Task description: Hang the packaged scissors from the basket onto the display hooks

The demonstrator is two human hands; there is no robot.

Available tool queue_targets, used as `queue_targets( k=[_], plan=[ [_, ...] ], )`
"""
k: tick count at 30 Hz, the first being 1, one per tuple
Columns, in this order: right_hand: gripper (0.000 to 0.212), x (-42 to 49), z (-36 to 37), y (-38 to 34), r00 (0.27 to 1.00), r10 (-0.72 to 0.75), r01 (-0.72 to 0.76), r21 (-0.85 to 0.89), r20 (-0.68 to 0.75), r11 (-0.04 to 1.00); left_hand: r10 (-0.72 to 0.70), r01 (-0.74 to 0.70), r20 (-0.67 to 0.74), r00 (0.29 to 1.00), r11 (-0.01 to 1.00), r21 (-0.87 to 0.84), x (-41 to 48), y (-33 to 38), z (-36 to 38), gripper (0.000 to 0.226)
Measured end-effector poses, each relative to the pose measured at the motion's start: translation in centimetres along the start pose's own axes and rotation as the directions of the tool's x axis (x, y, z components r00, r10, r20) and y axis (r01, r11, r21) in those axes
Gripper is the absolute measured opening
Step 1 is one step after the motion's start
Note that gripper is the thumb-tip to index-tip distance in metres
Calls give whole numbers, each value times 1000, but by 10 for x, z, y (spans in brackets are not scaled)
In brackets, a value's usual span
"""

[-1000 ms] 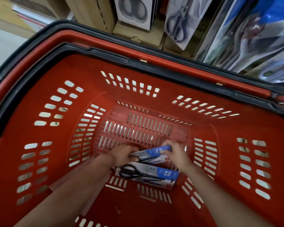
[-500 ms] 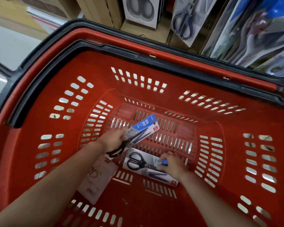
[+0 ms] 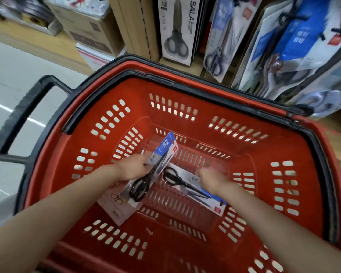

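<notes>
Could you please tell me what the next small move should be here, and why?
Probably lift the right hand with the second pack out of the basket: its fingers curl over that pack, which lies on the basket floor, while the left hand holds the first pack raised.

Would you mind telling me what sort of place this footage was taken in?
Most likely a shop aisle selling stationery or housewares: a red shopping basket holds packaged scissors, more scissors packs fill the display behind it, and cardboard stock boxes sit nearby.
</notes>
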State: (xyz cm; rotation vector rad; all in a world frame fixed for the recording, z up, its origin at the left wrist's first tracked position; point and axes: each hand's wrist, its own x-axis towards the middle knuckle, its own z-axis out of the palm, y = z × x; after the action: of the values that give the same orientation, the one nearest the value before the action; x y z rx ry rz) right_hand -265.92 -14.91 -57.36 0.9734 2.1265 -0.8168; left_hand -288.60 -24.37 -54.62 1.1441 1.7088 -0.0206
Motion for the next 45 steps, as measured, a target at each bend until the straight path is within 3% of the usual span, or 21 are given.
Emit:
queue_targets(
  k=[6, 8, 10, 12, 15, 19, 22, 25, 28, 31, 33, 36, 38, 42, 45],
  plan=[
    [10, -61, -63, -11, 986, -8, 4, -21, -166, 1000, -30, 22, -285, 958, 999, -33, -45, 17, -8, 13],
    [7, -82, -74, -12, 970, -22, 37, 61, -242, 997, -53, 21, -374, 926, 996, -91, -57, 16, -9, 13],
    [10, -100, -81, -14, 951, -35, 101, 201, -308, 974, -68, -40, -394, 917, 965, -261, -68, 17, -8, 14],
    [13, -113, -83, -20, 929, -30, 182, 386, -369, 904, -50, -162, -372, 927, 840, -517, -82, 24, -4, 24],
    [9, -126, -82, -39, 903, -16, 314, 634, -430, 707, -44, -275, -390, 920, 638, -720, -105, 38, 2, 30],
    [9, -127, -76, -64, 893, 6, 386, 771, -451, 507, -51, -437, -479, 876, 331, -836, -127, 52, 6, 30],
    [11, -127, -77, -86, 888, 27, 404, 809, -458, 427, 5, -526, -542, 840, 252, -813, -139, 52, 5, 26],
    [11, -127, -76, -109, 892, -24, 408, 779, -452, 476, 42, -535, -547, 836, 277, -798, -154, 51, 2, 31],
    [16, -126, -75, -134, 836, -71, 494, 689, -545, 530, -97, -575, -647, 757, 373, -728, -159, 45, -8, 16],
    [10, -118, -67, -143, 775, 14, 554, 689, -632, 467, -133, -600, -727, 674, 475, -643, -166, 28, -28, 16],
    [2, -106, -52, -142, 779, 56, 537, 710, -624, 456, -111, -634, -781, 614, 520, -572, -174, 17, -42, 18],
    [5, -83, -14, -146, 894, -86, 393, 677, -440, 622, -73, -672, -839, 539, 562, -481, -185, 7, -59, 21],
    [21, -70, 12, -158, 947, -175, 310, 633, -268, 710, -55, -664, -849, 525, 597, -449, -189, 1, -66, 20],
    [36, -58, 33, -183, 971, -228, 227, 610, -79, 759, -52, -627, -850, 525, 651, -427, -195, -8, -73, 20],
    [36, -50, 34, -189, 968, -240, 247, 407, -69, 879, -59, -593, -843, 535, 685, -424, -196, -11, -75, 16]
  ],
)
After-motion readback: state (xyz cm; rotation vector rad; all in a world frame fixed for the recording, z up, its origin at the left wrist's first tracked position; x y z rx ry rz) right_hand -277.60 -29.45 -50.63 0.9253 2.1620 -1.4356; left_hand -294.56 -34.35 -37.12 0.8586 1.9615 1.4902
